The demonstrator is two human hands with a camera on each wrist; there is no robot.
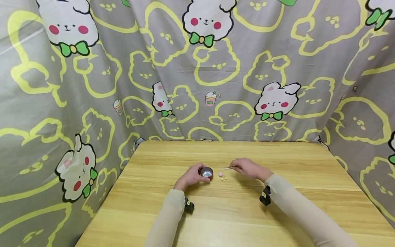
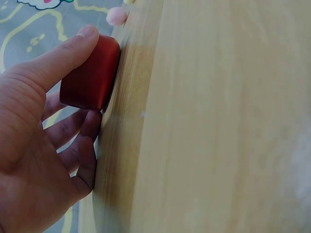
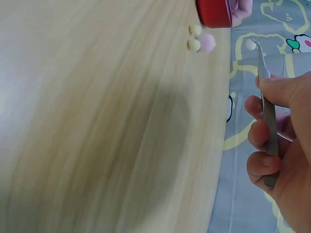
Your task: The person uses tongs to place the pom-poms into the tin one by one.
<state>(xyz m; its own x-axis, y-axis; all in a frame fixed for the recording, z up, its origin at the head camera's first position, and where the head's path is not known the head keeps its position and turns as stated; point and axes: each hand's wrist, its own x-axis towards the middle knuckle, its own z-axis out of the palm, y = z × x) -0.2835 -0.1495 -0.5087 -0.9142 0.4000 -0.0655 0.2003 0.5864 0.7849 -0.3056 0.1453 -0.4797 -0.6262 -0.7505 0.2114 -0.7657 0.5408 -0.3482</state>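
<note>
The left hand (image 1: 192, 175) is clamped on a round red container (image 2: 95, 73), its thumb pressed to one side of the wall and its fingers bent about the other. The container is at the tabletop, left of the middle of the scene, with its opening turned up toward the head camera; something pale shows inside it, too small to make out. The right hand (image 1: 248, 168) is closed round slim metal tweezers (image 3: 269, 126), the thumb laid along one side and the fingers curled on the other, with the narrow tips pointing across toward the container. Between the container and the right hand, a pink ball (image 1: 220, 174) lies on the table (image 1: 228, 216), near the container but apart from it. Two small yellow balls (image 3: 194, 44) lie just beside the pink one, on the side nearer the person. At the tweezers' tips the right wrist view shows a small white ball (image 3: 251, 44); it seems to be at the points, though I cannot tell for certain whether they grip it. Light sleeves (image 1: 166, 216) cover both arms, and a black device (image 1: 189, 207) sits at each wrist. The table has a pale wood grain, and behind it hangs a grey curtain (image 1: 185, 128) printed with yellow outlines and white cartoon animals in green bows.
</note>
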